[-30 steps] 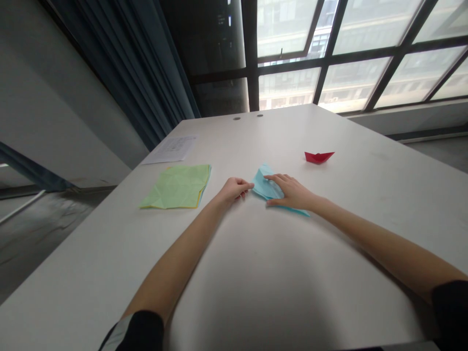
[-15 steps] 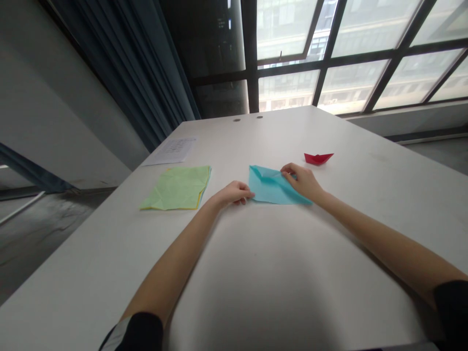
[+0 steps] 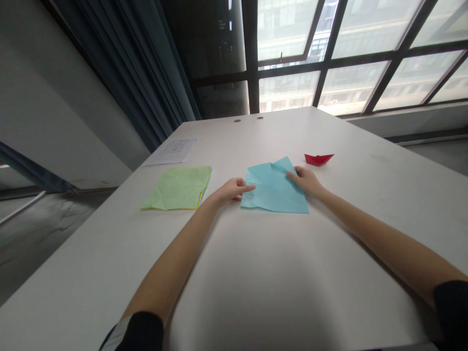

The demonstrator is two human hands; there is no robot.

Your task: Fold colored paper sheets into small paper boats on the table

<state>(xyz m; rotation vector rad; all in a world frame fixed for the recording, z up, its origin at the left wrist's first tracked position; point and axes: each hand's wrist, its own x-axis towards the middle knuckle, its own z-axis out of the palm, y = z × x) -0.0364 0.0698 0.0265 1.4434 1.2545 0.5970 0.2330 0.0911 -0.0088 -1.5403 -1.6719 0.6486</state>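
Note:
A creased sheet of light blue paper (image 3: 274,190) lies spread on the white table (image 3: 263,273), its far right corner standing up a little. My left hand (image 3: 234,189) grips the sheet's left edge, thumb on top and fingers curled beneath. At the upper right edge, my right hand (image 3: 306,179) pinches the paper between thumb and fingers; some fingertips are hidden behind it. Just beyond my right hand rests a folded red paper boat (image 3: 319,159).
Left of my hands lies a stack of paper sheets (image 3: 179,187), green on top with yellow and blue edges showing. Behind it is a white printed sheet (image 3: 171,151). Two round grommets (image 3: 237,121) sit near the table's far edge, before the windows.
The blue paper has gone from folded over to opened out, showing a larger, lighter face. Both hands stay at its sides; my right hand has shifted slightly right.

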